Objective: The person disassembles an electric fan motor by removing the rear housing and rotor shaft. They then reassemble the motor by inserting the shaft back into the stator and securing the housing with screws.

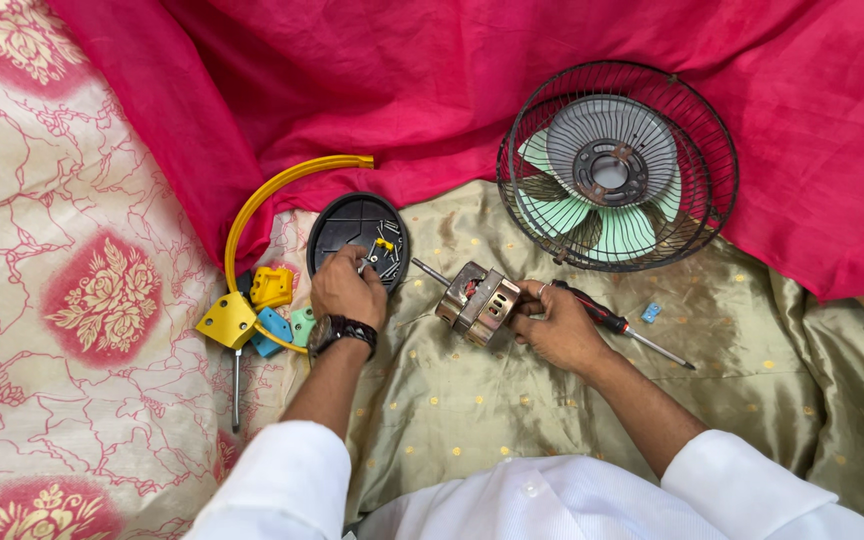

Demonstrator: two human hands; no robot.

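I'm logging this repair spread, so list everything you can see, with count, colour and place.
fan cage with blades: one, black cage, pale green blades, upper right
motor: one, metallic, centre
round cover: one, black, holds small screws
curved bracket: one, yellow, left
small plastic parts: several, yellow, blue, green, beside the bracket
screwdriver: one, red-black handle, under the right hand
pink cloth: one, top
left hand: in the cover
right hand: on the motor

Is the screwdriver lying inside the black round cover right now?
No, the screwdriver lies on the olive cloth under the right hand, well apart from the black round cover.
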